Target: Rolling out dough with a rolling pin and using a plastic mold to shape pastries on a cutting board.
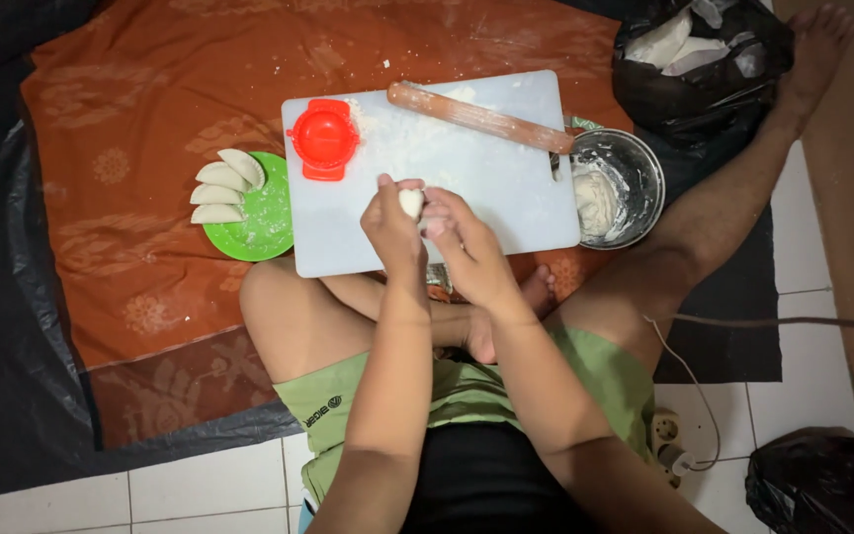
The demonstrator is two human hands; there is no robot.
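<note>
My left hand and my right hand are together over the near edge of a pale cutting board, both pinching a small lump of white dough. A red round dumpling press lies shut on the board's far left corner. A wooden rolling pin rests across the floured far side of the board. To the left, a green plate holds several folded white dumplings.
A metal bowl with white dough stands right of the board. A black plastic bag lies at the far right, another near right. An orange patterned cloth covers the floor. A cable runs across the tiles.
</note>
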